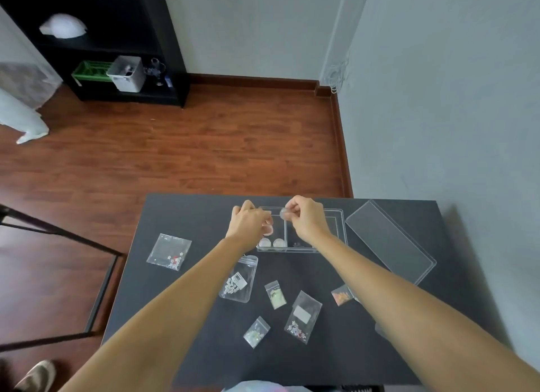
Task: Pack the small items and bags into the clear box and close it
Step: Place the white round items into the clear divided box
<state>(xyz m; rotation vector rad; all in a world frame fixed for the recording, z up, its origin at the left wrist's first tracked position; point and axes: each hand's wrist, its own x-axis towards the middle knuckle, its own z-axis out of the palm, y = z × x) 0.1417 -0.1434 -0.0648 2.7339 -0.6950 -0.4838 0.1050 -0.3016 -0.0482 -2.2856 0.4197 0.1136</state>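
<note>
The clear box [339, 225] lies open near the far edge of the black table [181, 216], with a divider inside. Two small round jars [272, 243] sit in its near left compartment. My right hand [305, 218] hovers over the box, pinching a small round clear jar [283, 213] between its fingertips. My left hand [250, 221] reaches into the left compartment, fingers curled over something pinkish that I cannot make out. The clear lid [390, 239] lies flat to the right of the box. Several small zip bags of beads lie nearer me, among them a larger bag [239, 280] and a labelled bag [302, 317].
Another bead bag [169, 251] lies at the table's left side and an orange-filled bag [341, 295] under my right forearm. A black metal frame [58, 234] stands left of the table. Wooden floor and a black shelf [117, 41] lie beyond; a grey wall is on the right.
</note>
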